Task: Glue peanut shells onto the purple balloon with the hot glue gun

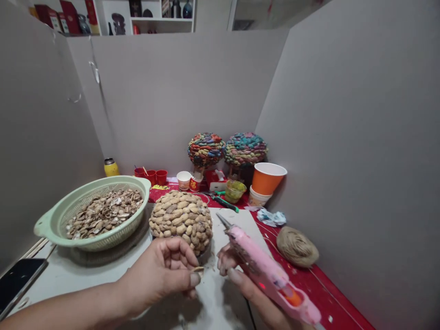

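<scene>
Between the thumb and fingers of my left hand (173, 268) is a small peanut shell piece (197, 269). My right hand (245, 284) is wrapped round a pink glue gun (264, 266), whose metal nozzle points up and left, toward the ball. Just beyond my left hand sits a ball covered in peanut shells (182, 217), apart from the nozzle. To the left, a pale green basket (103, 240) holds many loose shells (106, 213).
A phone (20, 279) lies at the left edge. Behind stand two colourful balls (206, 149), red cups (150, 176), a yellow bottle (111, 168), green-handled pliers (225, 203), a green bowl (235, 190) and an orange cup (268, 178). Twine (297, 246) lies right, by grey partitions.
</scene>
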The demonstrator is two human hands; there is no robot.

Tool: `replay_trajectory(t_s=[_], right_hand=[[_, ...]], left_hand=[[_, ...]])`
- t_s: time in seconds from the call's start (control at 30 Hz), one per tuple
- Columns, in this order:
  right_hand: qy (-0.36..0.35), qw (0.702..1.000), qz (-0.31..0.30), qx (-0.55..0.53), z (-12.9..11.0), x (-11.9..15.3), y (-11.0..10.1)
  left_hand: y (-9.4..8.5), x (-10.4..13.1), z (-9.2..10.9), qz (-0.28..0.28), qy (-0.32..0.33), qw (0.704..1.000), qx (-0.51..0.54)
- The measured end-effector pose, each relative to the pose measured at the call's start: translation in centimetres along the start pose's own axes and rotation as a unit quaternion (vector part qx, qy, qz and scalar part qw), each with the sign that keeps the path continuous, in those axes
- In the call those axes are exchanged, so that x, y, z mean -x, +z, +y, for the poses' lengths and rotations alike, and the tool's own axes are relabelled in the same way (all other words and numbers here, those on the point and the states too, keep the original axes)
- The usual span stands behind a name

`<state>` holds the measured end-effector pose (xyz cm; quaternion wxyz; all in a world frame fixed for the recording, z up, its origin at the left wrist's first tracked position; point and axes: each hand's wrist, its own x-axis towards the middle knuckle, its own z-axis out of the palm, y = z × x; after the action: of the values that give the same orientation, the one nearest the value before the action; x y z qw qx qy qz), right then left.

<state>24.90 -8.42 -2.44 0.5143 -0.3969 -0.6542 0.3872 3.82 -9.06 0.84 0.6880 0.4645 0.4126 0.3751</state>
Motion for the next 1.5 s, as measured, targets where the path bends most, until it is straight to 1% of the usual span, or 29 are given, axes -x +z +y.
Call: replay_trajectory(t_s=[0.07, 0.13, 0.27, 0.33, 0.43, 0.5, 0.57, 0.7, 0.87, 0.93, 0.97, 1.03, 1.07, 1.1, 1.13, 1.17, 1.2, 1.23, 1.27, 1.3, 1.33, 1.37, 1.43, 1.5], right_hand=[[-0.027, 0.999, -0.038, -0.009, -0.7, -0.1, 0.3], [-0.055, 0.997, -0.054, -0.010, -1.2, -0.1, 0.4], [-0.071, 0.994, -0.086, -0.006, -1.6, 0.3, 0.7], [-0.080, 0.994, -0.080, 0.009, -1.3, 0.5, 0.8], [-0.080, 0.995, -0.044, 0.034, -0.6, 0.6, 0.9], [-0.066, 0.996, -0.045, 0.037, -0.3, 0.5, 0.9], [-0.072, 0.995, -0.056, 0.035, -0.4, 0.5, 1.0], [-0.098, 0.992, -0.070, 0.037, -1.0, 0.4, 1.1], [-0.052, 0.989, -0.139, 0.026, -1.0, 0.4, 1.3], [-0.056, 0.987, -0.146, 0.027, -0.9, 0.4, 1.4], [-0.066, 0.988, -0.136, 0.033, -0.9, 0.4, 1.4], [-0.086, 0.990, -0.100, 0.049, -1.1, 0.4, 1.4], [-0.094, 0.991, -0.080, 0.058, -1.3, 0.4, 1.3], [-0.099, 0.991, -0.065, 0.066, -1.4, 0.3, 1.2], [-0.101, 0.991, -0.058, 0.070, -1.5, 0.3, 1.1], [-0.100, 0.991, -0.057, 0.072, -1.5, 0.3, 1.0], [-0.099, 0.991, -0.055, 0.073, -1.5, 0.2, 0.9], [-0.099, 0.991, -0.055, 0.074, -1.4, 0.2, 0.9], [-0.102, 0.990, -0.054, 0.076, -1.3, 0.2, 0.9], [-0.106, 0.990, -0.047, 0.078, -1.1, 0.2, 0.9], [-0.112, 0.990, -0.044, 0.079, -0.9, 0.2, 0.9], [-0.119, 0.989, -0.044, 0.079, -0.8, 0.1, 1.0], [-0.131, 0.987, -0.054, 0.072, -0.5, -0.1, 1.0], [-0.136, 0.986, -0.067, 0.065, -0.4, -0.3, 1.0]], left_hand=[[0.7, -0.2, 0.0, 0.000, -0.007, 1.000, 0.016], [1.3, -0.3, 0.1, 0.002, -0.004, 1.000, 0.021], [2.1, -0.2, 0.1, 0.013, 0.018, 0.999, 0.023], [2.3, -0.1, 0.0, 0.020, 0.028, 0.999, 0.017], [2.5, 0.0, 0.0, 0.025, 0.026, 0.999, 0.010], [2.5, 0.2, 0.0, 0.027, 0.020, 0.999, 0.015], [2.5, 0.5, 0.0, 0.023, 0.015, 0.999, 0.023], [2.1, 0.8, -0.4, 0.004, 0.016, 0.999, 0.044], [1.3, 0.5, -1.2, -0.026, -0.005, 0.997, 0.079], [0.8, 0.5, -1.4, -0.041, -0.019, 0.995, 0.092], [0.5, 0.7, -1.3, -0.042, -0.019, 0.995, 0.089], [-0.3, 1.2, -0.9, -0.022, 0.008, 0.999, 0.046], [-0.8, 1.6, -0.6, 0.002, 0.042, 0.999, -0.002], [-1.3, 1.9, -0.3, 0.034, 0.094, 0.993, -0.068], [-2.0, 2.1, 0.1, 0.069, 0.163, 0.973, -0.148], [-2.6, 2.3, 0.4, 0.101, 0.240, 0.936, -0.235], [-3.2, 2.3, 0.7, 0.125, 0.320, 0.884, -0.318], [-3.7, 2.2, 0.9, 0.137, 0.387, 0.825, -0.389], [-4.1, 2.0, 1.0, 0.140, 0.434, 0.772, -0.442], [-4.4, 1.8, 1.1, 0.136, 0.462, 0.732, -0.481], [-4.6, 1.4, 1.1, 0.130, 0.476, 0.705, -0.509], [-4.7, 1.1, 1.0, 0.123, 0.484, 0.687, -0.528], [-4.6, 0.5, 0.9, 0.111, 0.491, 0.666, -0.551], [-4.5, 0.1, 0.7, 0.106, 0.497, 0.654, -0.561]])
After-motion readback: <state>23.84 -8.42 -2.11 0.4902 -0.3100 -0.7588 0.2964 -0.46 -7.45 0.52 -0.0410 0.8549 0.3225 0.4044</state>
